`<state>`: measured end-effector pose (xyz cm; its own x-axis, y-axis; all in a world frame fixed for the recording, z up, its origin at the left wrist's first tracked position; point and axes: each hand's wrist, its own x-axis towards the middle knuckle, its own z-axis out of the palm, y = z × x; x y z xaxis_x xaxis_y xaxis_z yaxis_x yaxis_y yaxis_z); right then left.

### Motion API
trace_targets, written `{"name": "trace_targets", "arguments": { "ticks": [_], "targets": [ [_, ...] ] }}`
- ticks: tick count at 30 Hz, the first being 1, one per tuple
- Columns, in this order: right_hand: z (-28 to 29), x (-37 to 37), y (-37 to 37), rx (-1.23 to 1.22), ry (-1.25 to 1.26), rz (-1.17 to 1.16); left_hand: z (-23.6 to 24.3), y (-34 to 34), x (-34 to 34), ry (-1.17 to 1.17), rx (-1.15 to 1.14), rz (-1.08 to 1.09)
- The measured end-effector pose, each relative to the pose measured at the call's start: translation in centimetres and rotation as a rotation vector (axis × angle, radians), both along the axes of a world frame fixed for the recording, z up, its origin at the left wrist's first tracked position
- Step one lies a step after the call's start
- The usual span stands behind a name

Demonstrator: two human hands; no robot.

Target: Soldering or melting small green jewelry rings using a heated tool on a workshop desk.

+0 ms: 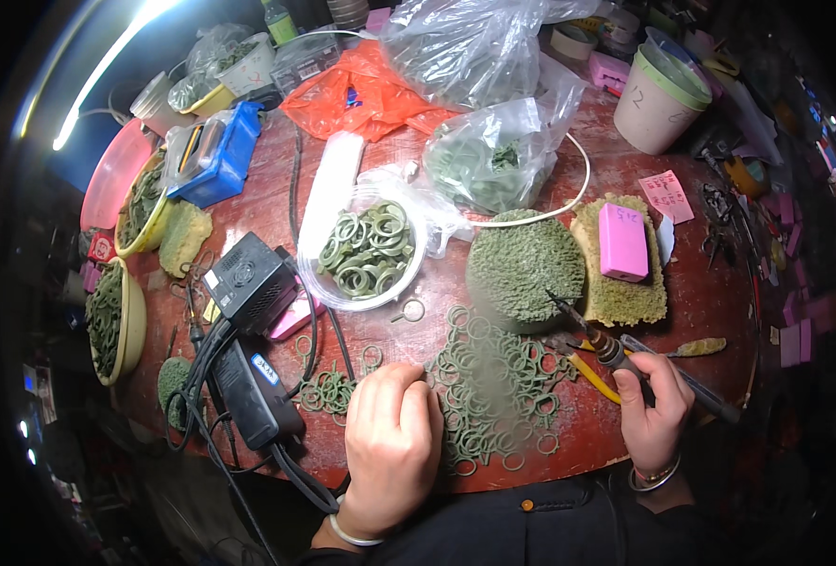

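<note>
My right hand [653, 406] grips a dark wax pen [608, 351] with a thin metal tip. The tip points up and left, at the lower right edge of a round, rough green block [525, 269]. My left hand [391, 429] is closed, knuckles up, at the left edge of a loose pile of thin green rings [498, 391]. Its fingertips are hidden, so what they hold, if anything, does not show. Pliers with yellow handles [592, 379] lie beside my right hand, under the pen. Beyond my left hand, a single ring [412, 310] lies apart.
A clear tub [366, 253] holds thicker green rings. A pink block [623, 242] rests on a yellow sponge [635, 300]. A black power box [250, 281] and tangled cables [212, 363] occupy the left. Plastic bags [479, 57] and a bucket [658, 104] stand farther back.
</note>
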<state>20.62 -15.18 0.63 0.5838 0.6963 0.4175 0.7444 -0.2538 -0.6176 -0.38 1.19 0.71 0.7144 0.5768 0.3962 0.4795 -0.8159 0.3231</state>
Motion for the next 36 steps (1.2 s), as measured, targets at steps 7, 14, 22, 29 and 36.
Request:
{"name": "trace_targets", "arguments": {
  "ticks": [7, 14, 22, 29, 36],
  "targets": [
    [0.2, 0.0, 0.0, -0.013, 0.005, -0.002, 0.2, 0.1, 0.0, -0.035, -0.028, 0.018],
    [0.0, 0.0, -0.1, -0.009, 0.003, 0.002, 1.1, 0.0, -0.3, -0.233, -0.221, -0.018],
    [0.0, -0.1, 0.0, -0.004, 0.004, 0.011, 0.9, -0.7, 0.5, -0.381, -0.544, -0.130],
    [0.0, 0.0, -0.2, -0.006, 0.017, 0.015, 0.4, -0.5, 0.6, -0.369, -0.498, -0.104],
    [0.0, 0.1, -0.1, -0.004, 0.003, 0.028, 0.9, -0.4, 1.0, -0.151, -0.382, -0.215]
  ]
}}
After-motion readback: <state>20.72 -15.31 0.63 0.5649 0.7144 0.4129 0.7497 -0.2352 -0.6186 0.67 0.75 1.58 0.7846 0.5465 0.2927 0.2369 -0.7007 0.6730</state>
